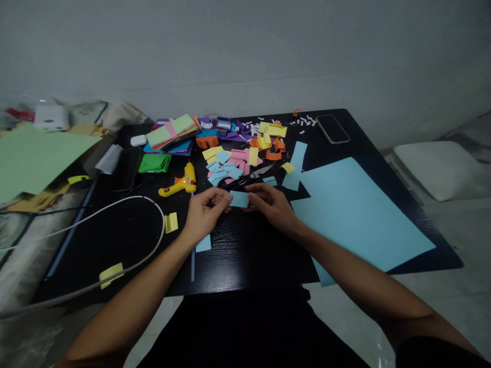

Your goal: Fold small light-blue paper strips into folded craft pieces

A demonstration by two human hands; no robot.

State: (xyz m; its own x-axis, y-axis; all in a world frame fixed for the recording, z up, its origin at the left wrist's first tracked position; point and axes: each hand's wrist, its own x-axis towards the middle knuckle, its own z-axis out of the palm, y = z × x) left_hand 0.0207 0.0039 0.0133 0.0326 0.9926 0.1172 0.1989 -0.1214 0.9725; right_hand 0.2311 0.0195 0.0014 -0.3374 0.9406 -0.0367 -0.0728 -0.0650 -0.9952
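A small light blue paper piece (239,199) is held up between my two hands, just above the black table. My left hand (209,209) pinches its left end between thumb and fingers. At its right end, my right hand (270,204) grips it the same way. Beyond my hands lie scissors (261,172), partly hidden, and a pile of small blue folded papers (220,171) mixed with pink and yellow ones. A yellow glue gun (179,183) rests left of my left hand. Under my left wrist a blue paper strip (204,244) is partly covered.
Large light blue sheets (356,214) cover the table's right side, beside a blue strip (295,166). A phone (332,129) lies at the back right. A white cable (153,204) loops across the left. Stacked coloured papers (172,133) and paper scraps line the back.
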